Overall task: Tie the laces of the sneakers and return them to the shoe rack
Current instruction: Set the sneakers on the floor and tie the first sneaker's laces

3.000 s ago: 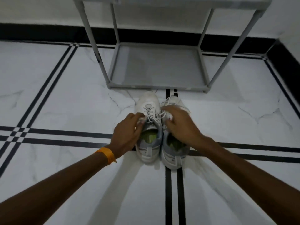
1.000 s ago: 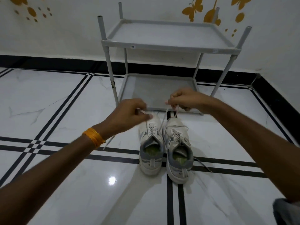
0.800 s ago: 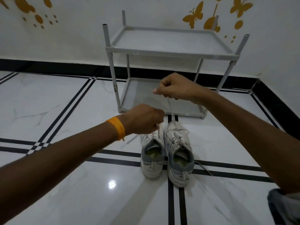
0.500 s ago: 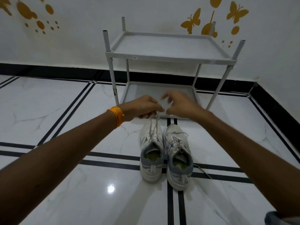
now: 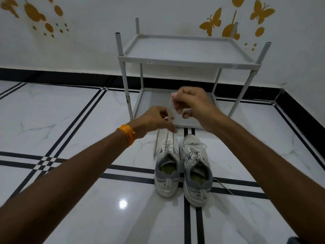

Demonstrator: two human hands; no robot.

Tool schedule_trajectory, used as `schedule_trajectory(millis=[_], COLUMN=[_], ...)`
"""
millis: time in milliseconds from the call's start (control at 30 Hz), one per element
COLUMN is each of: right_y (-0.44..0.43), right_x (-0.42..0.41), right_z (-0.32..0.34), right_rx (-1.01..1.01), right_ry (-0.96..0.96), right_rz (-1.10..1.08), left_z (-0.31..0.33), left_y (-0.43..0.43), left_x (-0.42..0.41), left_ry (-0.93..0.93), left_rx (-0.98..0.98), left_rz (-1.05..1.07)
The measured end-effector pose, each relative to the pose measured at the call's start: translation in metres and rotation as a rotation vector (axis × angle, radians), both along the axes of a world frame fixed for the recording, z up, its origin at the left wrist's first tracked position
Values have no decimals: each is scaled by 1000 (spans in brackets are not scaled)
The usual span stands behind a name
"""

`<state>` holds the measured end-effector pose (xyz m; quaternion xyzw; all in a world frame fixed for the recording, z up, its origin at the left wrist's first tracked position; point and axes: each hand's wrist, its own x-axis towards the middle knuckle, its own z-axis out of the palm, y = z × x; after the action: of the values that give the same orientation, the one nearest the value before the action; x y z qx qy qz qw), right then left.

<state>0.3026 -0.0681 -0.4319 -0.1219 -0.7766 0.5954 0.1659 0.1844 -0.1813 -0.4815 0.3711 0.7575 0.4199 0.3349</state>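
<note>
Both hands, left hand [image 5: 154, 118] and right hand [image 5: 191, 104], pinch laces [image 5: 169, 111] above white marble floor [image 5: 70, 120]; sneakers [image 5: 182, 169] before rack [image 5: 184, 60].

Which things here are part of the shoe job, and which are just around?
Job: left sneaker, its laces pinched by left hand and right hand; right sneaker; shoe rack.
Around: butterfly wall stickers, orange wristband.

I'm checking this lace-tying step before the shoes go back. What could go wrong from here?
1. Both hands, left hand and right hand, pull the left sneaker's lace upward; the light left sneaker may lift or tip.
2. The right sneaker has a loose lace end trailing on the floor; it could snag or be forgotten.
</note>
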Motion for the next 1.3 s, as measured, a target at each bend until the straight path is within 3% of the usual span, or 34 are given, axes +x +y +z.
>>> schedule_trajectory(millis=[67,167,233,367,467,567,700,733,833,1033,1100,1200,1300], right_y=[-11,-10,0,19,27,33,28,24,8,-9,-6,11,36], right_x=[-6,-14,-17,-24,-28,-29,-20,-17,-7,3,4,8,15], right_z=[13,19,14,-16,-43,-65,-80,-80,-70,-59,-62,-59,-66], right_rx=[-47,-174,-336,-731,-888,-904,-759,-678,-427,4,70,-31,-112], right_ry=[74,134,144,106,46,-30,-237,-266,-266,-389,-348,-231,-194], right_rz=[49,-45,-136,-292,-398,-456,-385,-385,-331,-95,-134,-254,-391], left_z=[-12,-31,-35,-36,-39,-37,-14,-9,-7,-13,-12,-18,-37], left_y=[6,14,16,9,2,3,6,6,9,9,7,-2,-14], left_x=[9,20,20,21,19,20,14,10,0,2,3,-4,-14], left_ry=[134,556,788,1002,1132,895,-101,-277,-492,-625,-517,-242,-87], left_rx=[106,267,270,314,403,274,16,-35,-66,44,48,56,60], left_rz=[71,142,227,215,88,76,161,152,190,311,321,377,369])
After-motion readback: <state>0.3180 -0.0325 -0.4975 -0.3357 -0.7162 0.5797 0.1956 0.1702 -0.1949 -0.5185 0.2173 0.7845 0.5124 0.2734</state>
